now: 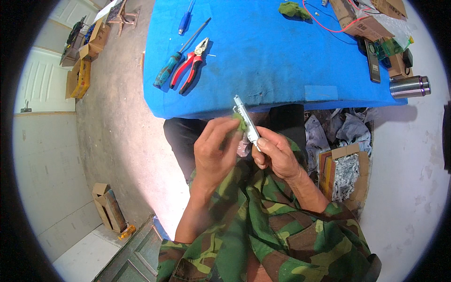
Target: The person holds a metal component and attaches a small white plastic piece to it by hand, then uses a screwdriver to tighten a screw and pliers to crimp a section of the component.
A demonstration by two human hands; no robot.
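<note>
The worktop (244,28) spreads widest, its blue cover (277,61) showing in a broad stretch from the tools near its left edge to the cartons (371,29) at its far right; its near edge runs just beyond both hands. A box (345,151) of silvery pieces (346,177) stands below the worktop, toward its right side. In front of the worktop's near edge, the right hand (276,152) is clenched on the lower end of a strip (248,123), thumb on top. The left hand (215,148), half curled, pinches a green rag (241,124) against the strip. A flask (408,87) is at the worktop's near right corner. Pliers (189,68) lie toward the worktop's left edge, a screwdriver (170,65) beside them. The strip slants, its far tip overlapping the worktop's near edge in view
</note>
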